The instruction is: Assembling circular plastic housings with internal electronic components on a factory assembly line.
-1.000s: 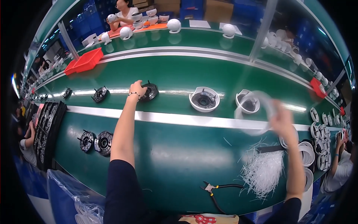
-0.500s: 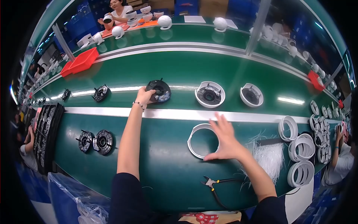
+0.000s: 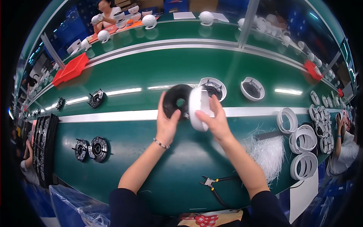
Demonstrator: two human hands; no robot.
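Observation:
My left hand (image 3: 166,124) grips a black round plastic base (image 3: 173,99) with a hole in its middle, thumb on the near face. In my right hand (image 3: 217,123) is a white plastic ring (image 3: 196,115), turned on edge, the thumb pressed against its side. Both parts are raised in front of me over the metal strip (image 3: 147,114), close side by side; whether they touch I cannot tell. Just behind them sits a white ring with a black base inside (image 3: 212,87), partly covered by the ring I hold.
Another assembled ring and base (image 3: 252,89) stands right. Black bases (image 3: 99,148) lie left, by a black tray stack (image 3: 46,147). Near right are cutting pliers (image 3: 211,185), white plastic ties (image 3: 270,157) and stacked white rings (image 3: 303,166). Co-workers sit across and at both sides.
My left hand has brought the black base nearer and to the right. My right hand, open before, has picked the white ring up off the table and raised it beside the base.

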